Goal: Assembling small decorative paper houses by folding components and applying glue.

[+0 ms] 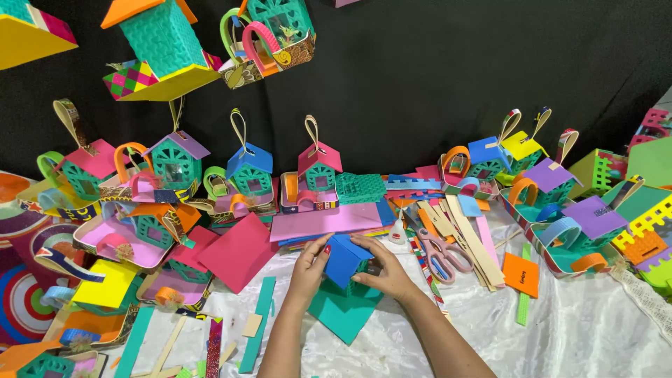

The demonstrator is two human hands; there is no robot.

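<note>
Both my hands hold a small foam house with a blue roof (pixel 346 257) and teal walls near the table's middle. My left hand (pixel 308 269) presses on the roof's left slope. Over on the right slope and the side wall, my right hand (pixel 386 273) grips it. The house stands over a teal foam square (pixel 343 315) lying on the white cloth. The house's lower walls are mostly hidden by my fingers.
Pink foam sheets (pixel 325 220) and a magenta square (pixel 239 252) lie just behind. Scissors (pixel 441 253), paper strips (pixel 462 234) and a glue bottle (pixel 397 231) sit to the right. Several finished little houses (pixel 248 171) line the back; others hang overhead (pixel 161 42).
</note>
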